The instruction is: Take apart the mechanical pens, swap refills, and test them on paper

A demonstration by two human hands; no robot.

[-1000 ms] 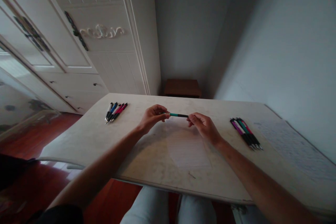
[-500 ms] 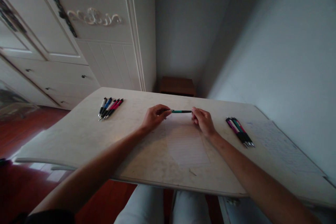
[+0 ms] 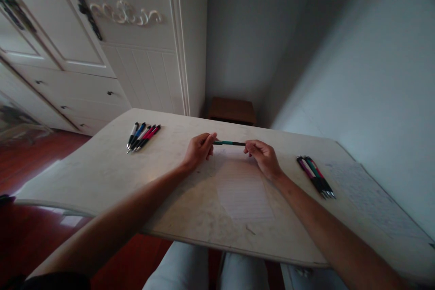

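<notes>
A green and black pen is stretched level between my two hands, above the far end of a lined sheet of paper. My left hand pinches its left end, thumb raised against the fingers. At the black right end, the fingertips of my right hand are closed on the pen. To the left lies a fanned group of pens in white, blue and red. On the right, several purple, green and red pens lie side by side.
The white table has a loose sheet covered in writing at its right side. A small dark mark or scrap is near the front edge. Beyond stand a white cabinet and a low brown box-like piece; a wall is at right.
My left thumb has shifted up at the pen's left end, and the left fingers have curled downward. The pen has moved slightly left. The whole view has shifted a little.
</notes>
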